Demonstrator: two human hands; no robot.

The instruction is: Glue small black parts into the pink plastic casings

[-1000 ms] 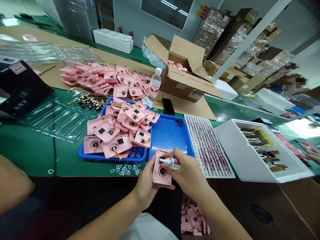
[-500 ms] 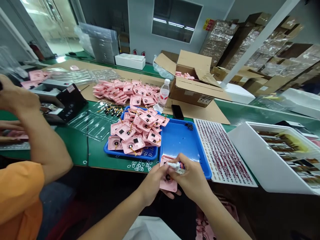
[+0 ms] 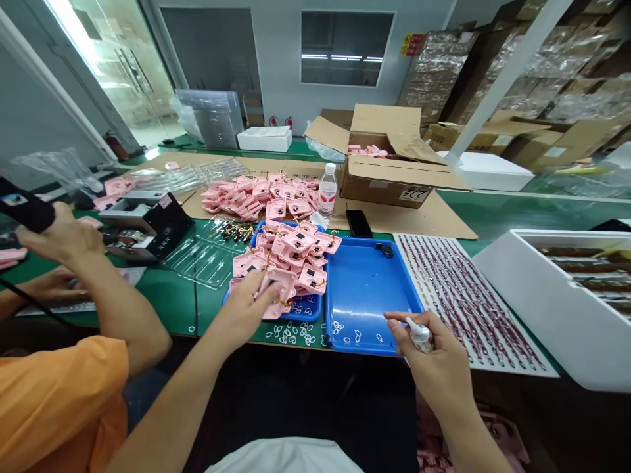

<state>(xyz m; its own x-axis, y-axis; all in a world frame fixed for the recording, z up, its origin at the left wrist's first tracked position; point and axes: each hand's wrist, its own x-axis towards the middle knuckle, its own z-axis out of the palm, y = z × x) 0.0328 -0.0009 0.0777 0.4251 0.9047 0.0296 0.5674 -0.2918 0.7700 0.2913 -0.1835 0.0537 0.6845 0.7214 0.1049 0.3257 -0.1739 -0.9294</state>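
**Fingers Over the Bottle, Box Cut Off**

The right hand [image 3: 436, 358] covers most of the small white bottle [image 3: 420, 337], hiding any label. The left hand [image 3: 241, 309] overlaps a pink plastic casing [image 3: 279, 292], perhaps gripping it. The white foam box [image 3: 557, 315] runs off the right edge; the small black part [image 3: 384, 249] is too small to identify.

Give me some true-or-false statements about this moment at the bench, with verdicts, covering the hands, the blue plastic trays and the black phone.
1. The right hand holds a small white plastic bottle. True.
2. The left hand rests on the green bench. False: it touches a pink plastic part on the heaped left tray.
3. The right blue plastic tray is heaped with pink parts. False: it is nearly bare, with a small black item inside.
4. A co-worker's orange shirt shows at left. True.
5. The black phone lies inside the open cardboard box. False: it lies on the brown cardboard sheet outside it.
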